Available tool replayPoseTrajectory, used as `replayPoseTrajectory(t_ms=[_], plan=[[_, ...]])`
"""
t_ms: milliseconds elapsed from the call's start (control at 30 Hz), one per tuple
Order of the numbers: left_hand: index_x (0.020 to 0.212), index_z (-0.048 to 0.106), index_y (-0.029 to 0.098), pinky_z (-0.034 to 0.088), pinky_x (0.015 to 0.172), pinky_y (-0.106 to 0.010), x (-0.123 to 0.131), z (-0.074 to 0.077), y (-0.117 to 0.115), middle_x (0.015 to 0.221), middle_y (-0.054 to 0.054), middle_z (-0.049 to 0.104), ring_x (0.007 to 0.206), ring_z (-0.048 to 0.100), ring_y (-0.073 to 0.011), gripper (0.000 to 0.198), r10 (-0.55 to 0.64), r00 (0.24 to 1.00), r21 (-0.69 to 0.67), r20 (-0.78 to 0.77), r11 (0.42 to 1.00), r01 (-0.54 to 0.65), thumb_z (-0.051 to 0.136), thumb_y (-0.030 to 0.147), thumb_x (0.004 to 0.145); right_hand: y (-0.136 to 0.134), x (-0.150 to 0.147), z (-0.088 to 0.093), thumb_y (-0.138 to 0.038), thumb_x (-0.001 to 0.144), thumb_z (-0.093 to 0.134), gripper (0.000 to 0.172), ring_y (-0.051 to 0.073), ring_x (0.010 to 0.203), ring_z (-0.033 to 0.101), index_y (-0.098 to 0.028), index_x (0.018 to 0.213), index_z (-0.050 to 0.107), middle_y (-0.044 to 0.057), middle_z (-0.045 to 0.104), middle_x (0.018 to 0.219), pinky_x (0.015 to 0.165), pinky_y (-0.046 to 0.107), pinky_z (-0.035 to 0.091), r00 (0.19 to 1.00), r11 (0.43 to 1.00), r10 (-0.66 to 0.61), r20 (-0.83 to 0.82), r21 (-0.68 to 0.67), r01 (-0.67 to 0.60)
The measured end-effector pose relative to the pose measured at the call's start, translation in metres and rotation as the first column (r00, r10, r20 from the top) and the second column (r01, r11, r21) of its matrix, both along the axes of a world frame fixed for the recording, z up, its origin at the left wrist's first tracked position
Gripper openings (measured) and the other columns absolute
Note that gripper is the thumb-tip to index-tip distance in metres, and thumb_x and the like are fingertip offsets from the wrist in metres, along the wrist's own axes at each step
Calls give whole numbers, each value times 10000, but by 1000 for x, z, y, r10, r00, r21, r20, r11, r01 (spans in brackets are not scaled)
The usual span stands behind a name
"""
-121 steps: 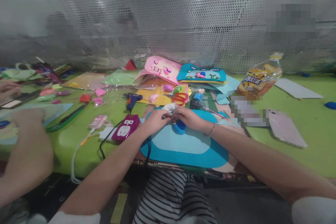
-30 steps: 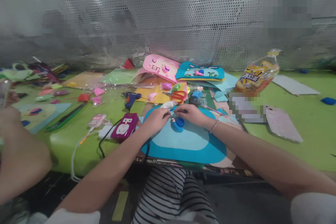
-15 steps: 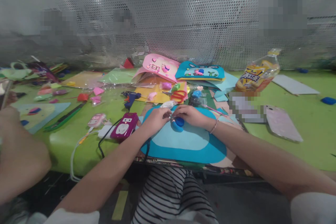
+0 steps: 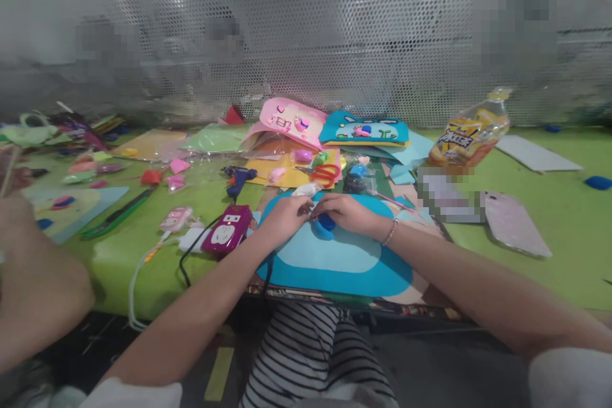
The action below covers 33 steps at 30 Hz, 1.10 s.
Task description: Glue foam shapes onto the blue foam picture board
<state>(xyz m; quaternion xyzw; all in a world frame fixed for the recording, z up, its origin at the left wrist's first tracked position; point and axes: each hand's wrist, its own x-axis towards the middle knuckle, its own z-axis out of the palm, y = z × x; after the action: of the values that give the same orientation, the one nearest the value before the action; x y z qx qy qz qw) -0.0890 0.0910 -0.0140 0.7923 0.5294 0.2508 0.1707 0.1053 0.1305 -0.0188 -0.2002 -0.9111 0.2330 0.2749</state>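
My left hand (image 4: 287, 220) and my right hand (image 4: 351, 213) meet fingertip to fingertip over a blue card (image 4: 392, 277) with a pale blue oval (image 4: 335, 261) on it. Both are closed in a pinch; what sits between the fingers is too small and hidden to name. Just under my right fingers a dark blue clay piece (image 4: 327, 222) lies on a lighter blue piece (image 4: 323, 233), partly covered by the hand. A white crumpled packet (image 4: 306, 190) is right behind my fingertips.
Red scissors (image 4: 325, 175), a glue gun (image 4: 236, 182) and clay packets lie behind. A purple power strip (image 4: 228, 229) with cables stands left, a green cutter (image 4: 119, 213) beyond it. A bottle (image 4: 471, 131) and phone (image 4: 516, 224) are right. Another person's arm (image 4: 38, 280) reaches in at left.
My right fingers have shifted slightly and now cover more of the dark blue clay. My left hand has hardly moved. The other person's hand at left has turned a little.
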Motion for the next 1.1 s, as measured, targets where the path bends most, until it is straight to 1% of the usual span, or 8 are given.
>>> replayPoseTrajectory(t_ms=[333,533,667,767,833,933,1033,1100], plan=[[904,638,207,485,677,-255,1,1,0,830,-21,685,777,635,-166,169,-4,1000,-18,17,1000,5,573,250,754,-2,1,-1,4,753,386,400,159,871,612,-184,951,678,56,670,920,781,282,491,999,996,-20,30,84,17],[913,637,212,502,723,-272,1,1,-1,858,-20,692,817,644,-176,176,-9,998,-34,54,999,10,577,237,750,-3,1,-1,-10,739,382,397,168,866,619,-177,955,671,61,682,927,771,289,495,997,994,-56,61,102,49],[1013,611,219,510,777,-270,-4,-2,-1,926,-18,704,882,653,-165,301,2,994,-73,107,997,5,542,130,734,-4,2,-1,-5,729,374,421,171,905,623,-199,981,650,45,688,956,798,296,491,986,983,-154,69,110,146],[1052,599,216,512,798,-277,-6,-4,-2,947,-27,706,914,654,-166,357,37,995,-69,98,997,-30,528,98,723,-6,3,-1,1,729,378,422,175,923,625,-196,1017,616,44,689,974,796,290,489,975,975,-209,72,87,203],[1055,604,215,510,818,-285,-6,-3,-4,971,-33,704,946,648,-173,362,37,997,-59,74,998,-33,512,92,728,-7,3,0,4,727,385,415,174,904,629,-193,1021,602,43,692,966,768,275,490,976,978,-199,86,79,193],[1070,607,214,505,844,-293,-3,0,-7,1003,-28,700,984,637,-180,398,9,999,-62,45,998,-6,486,70,719,-8,2,0,6,718,398,386,169,862,630,-192,971,613,41,692,932,728,250,484,977,980,-183,114,107,171],[1080,608,218,502,854,-291,-2,2,-8,1008,-18,699,982,637,-172,419,-2,999,-60,48,998,5,465,59,720,-8,1,-1,7,707,402,378,173,855,623,-184,948,621,49,687,921,722,247,479,973,976,-192,127,131,176],[1050,624,219,497,863,-287,-2,4,-8,1015,-16,696,978,635,-168,391,16,999,-28,48,999,-15,467,66,726,-8,1,-2,3,708,396,385,177,859,617,-182,960,621,54,684,923,731,259,479,971,972,-204,126,144,186]])
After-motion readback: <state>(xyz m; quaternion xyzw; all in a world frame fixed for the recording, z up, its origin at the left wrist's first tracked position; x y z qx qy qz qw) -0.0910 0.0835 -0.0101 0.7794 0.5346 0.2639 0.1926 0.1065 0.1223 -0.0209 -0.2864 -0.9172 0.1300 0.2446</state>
